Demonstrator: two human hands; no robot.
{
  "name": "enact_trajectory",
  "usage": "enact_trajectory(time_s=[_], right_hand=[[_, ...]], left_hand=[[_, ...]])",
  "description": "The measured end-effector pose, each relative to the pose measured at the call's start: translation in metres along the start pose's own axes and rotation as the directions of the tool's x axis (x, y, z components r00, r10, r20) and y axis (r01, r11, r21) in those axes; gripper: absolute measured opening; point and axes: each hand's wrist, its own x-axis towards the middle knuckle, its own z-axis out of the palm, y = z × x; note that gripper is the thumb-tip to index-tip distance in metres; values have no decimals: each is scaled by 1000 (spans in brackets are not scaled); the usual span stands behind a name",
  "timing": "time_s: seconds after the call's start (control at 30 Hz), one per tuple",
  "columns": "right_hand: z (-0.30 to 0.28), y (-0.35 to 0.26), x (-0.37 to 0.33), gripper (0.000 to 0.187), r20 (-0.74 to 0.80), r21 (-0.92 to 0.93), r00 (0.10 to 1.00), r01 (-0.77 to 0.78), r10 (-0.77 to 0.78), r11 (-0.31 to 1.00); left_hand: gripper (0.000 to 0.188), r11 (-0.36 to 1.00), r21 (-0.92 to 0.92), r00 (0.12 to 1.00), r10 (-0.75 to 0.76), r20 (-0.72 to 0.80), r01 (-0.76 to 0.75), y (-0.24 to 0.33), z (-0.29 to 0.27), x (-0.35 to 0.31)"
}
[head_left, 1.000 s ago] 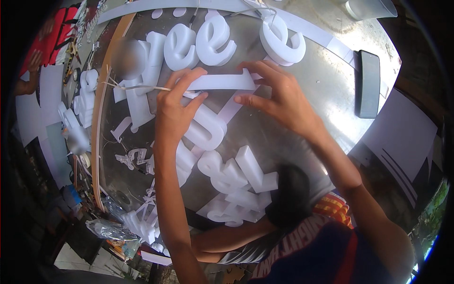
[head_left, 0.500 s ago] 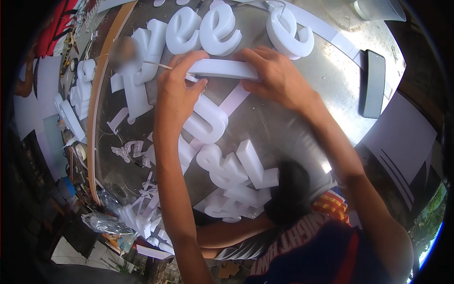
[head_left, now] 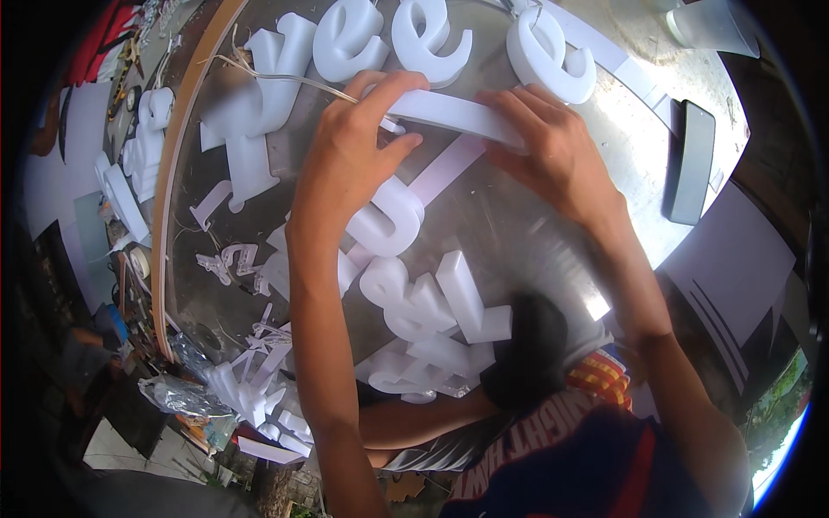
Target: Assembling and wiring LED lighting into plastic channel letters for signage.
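A thick white block letter (head_left: 455, 115), seen edge-on, is held up between my two hands above the metal table. My left hand (head_left: 350, 142) grips its left end, thumb below and fingers over the top. The fingers of my right hand (head_left: 553, 142) are closed round its right end, which tilts lower. From the left end a thin pale wire (head_left: 294, 78) runs out past my left fingers. Just beyond the piece stand white rounded letters, one (head_left: 348, 39) behind my left hand and another (head_left: 432, 39) beside it. Which letter I hold cannot be told.
Another looped white letter (head_left: 553, 56) lies at the far right. Nearer are a U-shaped letter (head_left: 387, 223) and a pile of white letters (head_left: 432, 319). A black phone (head_left: 691, 162) rests by the right edge, near a clear plastic container (head_left: 712, 28). Wooden trim (head_left: 164, 207) borders the left side.
The held letter has tipped, its right end now lower than its left. Both hands have shifted slightly rightward in view, and more of the wire shows. The whole view has moved a little.
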Motion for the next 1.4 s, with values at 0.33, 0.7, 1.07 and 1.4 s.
enact_trajectory(time_s=[0.33,0.7,1.07,1.4], right_hand=[[29,-15,23,42,29,42,995,94,-96,995],[35,-18,25,46,7,-56,1000,-19,19,998],[42,-19,24,51,-72,25,997,-14,16,1000],[39,-24,28,48,41,-33,996,-79,80,996]], left_hand=[[42,979,102,981,-164,-101,174,-18,-7,-33],[35,944,286,971,-106,-214,166,-16,2,-21],[33,944,276,971,-127,-200,181,-19,-2,-15],[40,982,32,983,-185,15,184,-26,-53,-11]])
